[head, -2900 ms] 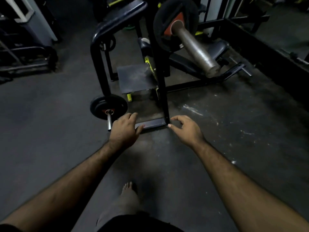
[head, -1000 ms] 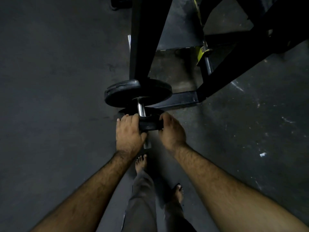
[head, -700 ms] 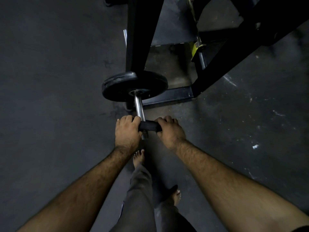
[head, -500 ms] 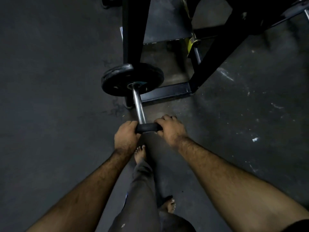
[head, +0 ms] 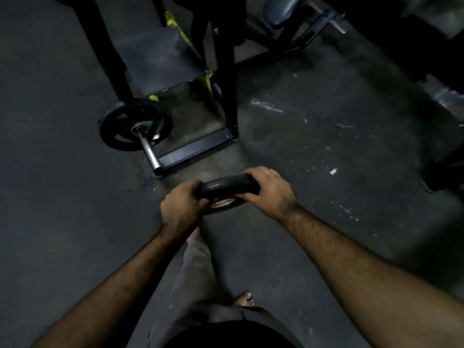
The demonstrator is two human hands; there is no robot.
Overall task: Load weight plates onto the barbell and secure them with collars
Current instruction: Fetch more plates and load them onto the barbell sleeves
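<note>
Gripping small plate (head: 227, 185) edges, both hands, off peg (head: 150, 152).

No text or labels can be read.

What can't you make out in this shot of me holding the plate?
- Plate, head view: its markings and most of its face, hidden by the left hand, right hand and the dim light.
- Peg: its inner end, hidden behind the stored plate.
- Barbell and collars: not in view.
- Bench: cut off by the top edge, blurred.
</note>
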